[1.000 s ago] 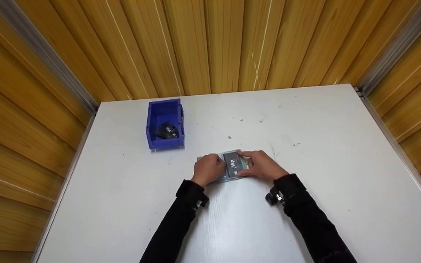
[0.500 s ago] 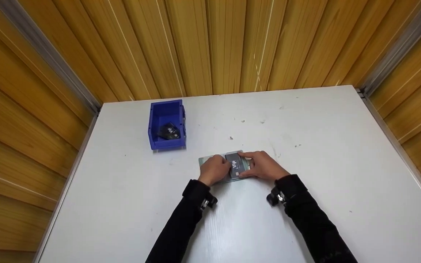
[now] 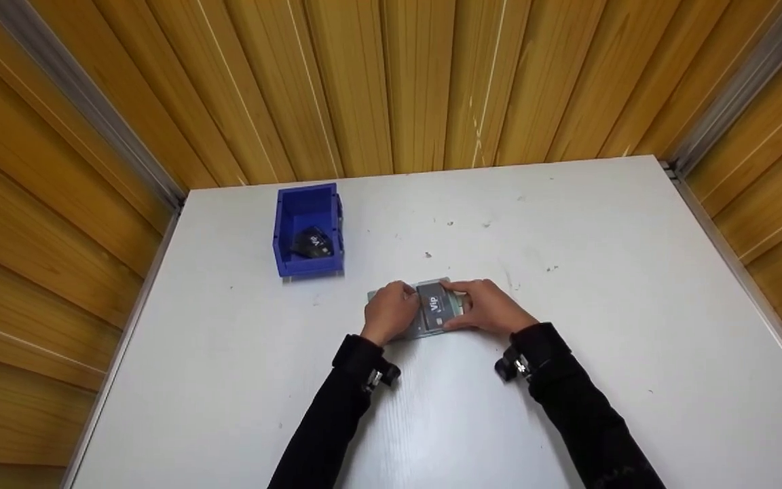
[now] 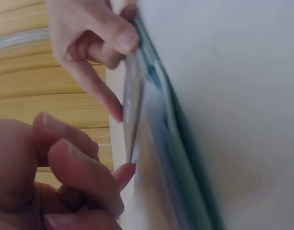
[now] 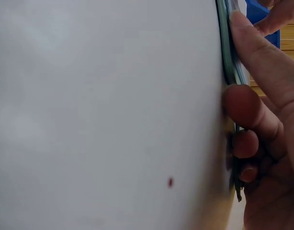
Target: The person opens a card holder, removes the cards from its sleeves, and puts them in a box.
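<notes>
A dark card marked "Vip" (image 3: 433,305) lies over an open card holder (image 3: 420,331) with a pale green edge and clear plastic pages. My right hand (image 3: 489,307) pinches the card across its width, thumb at the near edge and a finger at the far one. My left hand (image 3: 389,312) is over the holder's left half with its fingers bent. In the left wrist view, one fingertip (image 4: 125,175) of that hand meets the card's left end. The card slants slightly above the clear page there. Whether the left hand pinches anything I cannot tell.
A blue bin (image 3: 309,268) stands toward the back left of the white table (image 3: 567,407), holding black cards (image 3: 313,242), one also marked "Vip". Wood-patterned walls (image 3: 418,88) enclose the table at the back and both sides.
My left hand slid right along the card, covering some of it, then drew back left. The right hand keeps its hold on the card, and the holder stays in about the same place.
</notes>
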